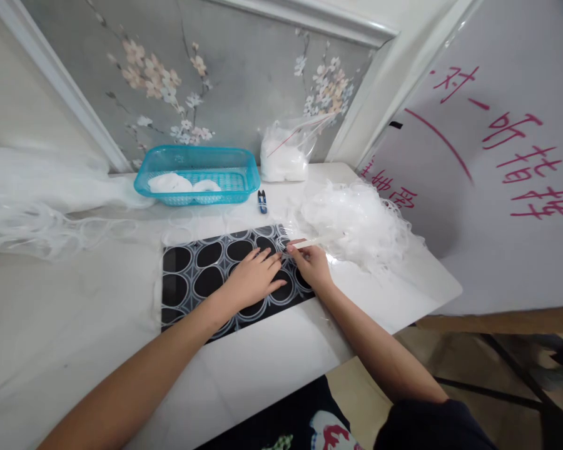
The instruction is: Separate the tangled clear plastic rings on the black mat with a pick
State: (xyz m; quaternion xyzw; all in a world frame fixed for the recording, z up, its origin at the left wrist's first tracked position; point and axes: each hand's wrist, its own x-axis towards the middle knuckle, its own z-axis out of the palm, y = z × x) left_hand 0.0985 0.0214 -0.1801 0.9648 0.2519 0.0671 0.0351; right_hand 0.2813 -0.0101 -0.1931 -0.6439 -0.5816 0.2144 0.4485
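At our far left, a loose heap of filmy, translucent white material (42, 203) lies on the white table (122, 281). Next comes a turquoise, openwork plastic basket (197, 198), with white rounded pieces (170, 182) inside. In front of it lies a black rectangular sheet (209, 281) patterned with pale rings. We rest our left hand (256, 278) palm down on it, fingers spread. Behind that hand are small blue snips with dark blades (262, 202), then a clear zip bag of white contents (285, 159). At the sheet's right side, our right hand (309, 259) has its fingers pinched around a slim, pale, flat stick (312, 241). Just beyond sits a tangled pile of translucent white rings (356, 219), near a whiteboard with red writing (488, 237).
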